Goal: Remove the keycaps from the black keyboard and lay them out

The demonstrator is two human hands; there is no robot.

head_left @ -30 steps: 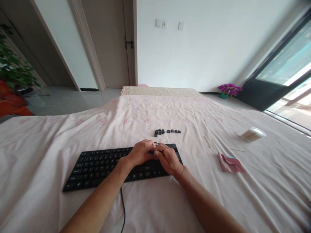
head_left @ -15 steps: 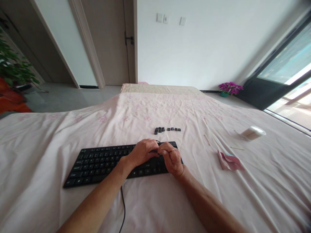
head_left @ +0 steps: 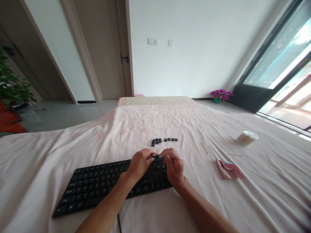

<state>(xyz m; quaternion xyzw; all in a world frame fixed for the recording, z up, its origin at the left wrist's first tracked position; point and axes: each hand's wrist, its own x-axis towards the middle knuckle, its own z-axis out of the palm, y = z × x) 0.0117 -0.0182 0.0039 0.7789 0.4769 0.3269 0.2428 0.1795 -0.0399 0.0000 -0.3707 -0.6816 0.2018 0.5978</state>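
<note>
A black keyboard (head_left: 94,183) lies at a slant on the pink bedsheet, some keys gone from its right part. My left hand (head_left: 141,163) is closed at its back edge, fingers over the rim and thumb on the key side. Close beside it, my right hand (head_left: 173,166) is pinched over the keyboard's back right corner. A thin pale end, apparently of a cotton swab, sticks out past its knuckles; the fingers hide the rest. Just beyond the hands sit several loose black keycaps (head_left: 156,141), some bunched, others in a row.
To the right on the bedsheet (head_left: 199,194) are a folded pink cloth (head_left: 228,170), a loose cotton swab (head_left: 204,148), another swab (head_left: 235,154) and a clear round tub of swabs (head_left: 247,138). A cable (head_left: 119,222) runs from under the keyboard toward me.
The head view has tilted up, so the whole scene sits lower. Both hands have shifted to the keyboard's back edge, and the bare patch with keys gone now shows between them.
</note>
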